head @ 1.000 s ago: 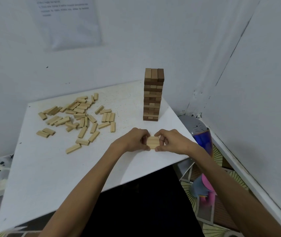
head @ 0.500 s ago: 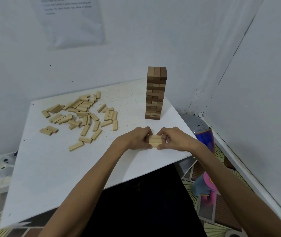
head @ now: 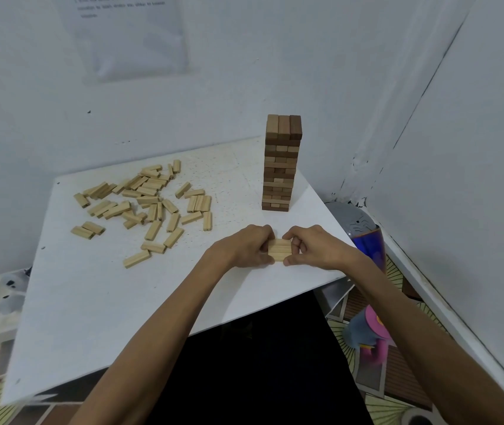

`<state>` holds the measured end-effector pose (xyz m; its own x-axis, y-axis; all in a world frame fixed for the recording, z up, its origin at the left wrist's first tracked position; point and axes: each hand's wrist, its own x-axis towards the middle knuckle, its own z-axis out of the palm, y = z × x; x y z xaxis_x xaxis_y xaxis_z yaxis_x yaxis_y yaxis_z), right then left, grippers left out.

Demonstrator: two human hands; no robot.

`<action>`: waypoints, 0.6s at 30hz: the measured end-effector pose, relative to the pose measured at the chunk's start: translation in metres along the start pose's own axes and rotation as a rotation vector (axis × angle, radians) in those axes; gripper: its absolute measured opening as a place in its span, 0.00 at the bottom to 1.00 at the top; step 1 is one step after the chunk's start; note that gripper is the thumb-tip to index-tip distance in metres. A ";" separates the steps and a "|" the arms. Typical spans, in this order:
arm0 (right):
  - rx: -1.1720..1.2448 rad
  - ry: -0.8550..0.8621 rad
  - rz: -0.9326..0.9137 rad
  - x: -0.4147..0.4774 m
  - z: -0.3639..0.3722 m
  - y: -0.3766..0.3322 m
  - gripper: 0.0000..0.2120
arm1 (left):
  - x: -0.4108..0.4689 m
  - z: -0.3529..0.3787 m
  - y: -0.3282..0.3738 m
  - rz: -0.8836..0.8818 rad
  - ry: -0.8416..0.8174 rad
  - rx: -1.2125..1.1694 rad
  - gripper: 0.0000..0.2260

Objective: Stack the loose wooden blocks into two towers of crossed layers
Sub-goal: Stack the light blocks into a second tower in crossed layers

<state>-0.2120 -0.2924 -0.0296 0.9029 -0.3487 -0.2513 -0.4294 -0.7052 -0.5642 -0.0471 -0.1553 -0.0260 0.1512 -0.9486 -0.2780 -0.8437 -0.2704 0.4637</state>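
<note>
A small layer of blocks (head: 279, 249), seemingly three, is pinched between the left hand (head: 246, 246) and right hand (head: 312, 246) on the white tabletop (head: 91, 296). Loose blocks (head: 149, 200) are scattered farther left; a finished tower (head: 280, 164) is set by the white corner walls (head: 459, 148).

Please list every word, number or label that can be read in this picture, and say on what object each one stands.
White paper sheet on the wall: a few lines of small printed text at its top, too blurred to read.
Blue and grey container beside the white table: dark marks, not readable as letters.
Wooden blocks, tall brown block tower, table: no text visible.
</note>
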 end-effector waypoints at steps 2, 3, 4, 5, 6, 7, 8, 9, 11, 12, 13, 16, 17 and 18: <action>-0.003 -0.002 0.003 0.000 0.000 0.000 0.28 | -0.001 0.002 0.000 0.006 0.007 0.005 0.17; -0.001 0.001 0.005 0.000 0.001 -0.001 0.28 | -0.001 0.002 0.001 0.006 0.010 0.008 0.17; 0.003 0.005 0.006 -0.001 0.001 0.000 0.28 | -0.001 0.001 0.001 0.003 0.011 0.011 0.17; 0.009 0.009 0.008 -0.001 0.001 -0.001 0.28 | -0.001 0.001 0.001 0.000 0.009 0.013 0.18; 0.014 0.013 0.009 -0.001 0.001 0.000 0.28 | -0.001 0.001 0.002 -0.006 0.005 0.017 0.18; 0.017 0.017 0.010 -0.002 0.001 -0.001 0.28 | -0.001 0.000 0.002 -0.015 0.001 0.023 0.19; 0.020 0.021 0.012 -0.002 0.001 -0.001 0.28 | -0.001 0.000 0.003 -0.023 -0.003 0.028 0.19; 0.025 0.022 0.015 -0.002 0.001 -0.001 0.28 | 0.000 0.001 0.003 -0.030 -0.006 0.030 0.19; 0.035 0.026 0.017 -0.003 0.002 -0.002 0.28 | -0.001 0.001 0.004 -0.033 -0.005 0.028 0.19; 0.036 0.026 0.018 -0.003 0.002 -0.002 0.28 | -0.001 0.001 0.004 -0.033 -0.003 0.020 0.19; 0.032 0.023 0.018 -0.003 0.001 -0.003 0.28 | -0.001 0.001 0.004 -0.034 -0.002 0.009 0.19; 0.011 0.012 0.016 -0.003 0.000 -0.005 0.28 | -0.002 0.001 0.003 -0.034 0.006 -0.009 0.19; 0.002 0.012 0.016 -0.003 0.000 -0.006 0.28 | -0.002 0.002 0.003 -0.031 0.013 -0.011 0.19; -0.007 0.013 0.018 -0.003 -0.001 -0.006 0.28 | -0.002 0.003 0.002 -0.027 0.024 -0.015 0.19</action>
<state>-0.2123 -0.2873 -0.0245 0.8947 -0.3691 -0.2515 -0.4457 -0.7030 -0.5542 -0.0505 -0.1533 -0.0266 0.1863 -0.9446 -0.2703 -0.8313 -0.2982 0.4691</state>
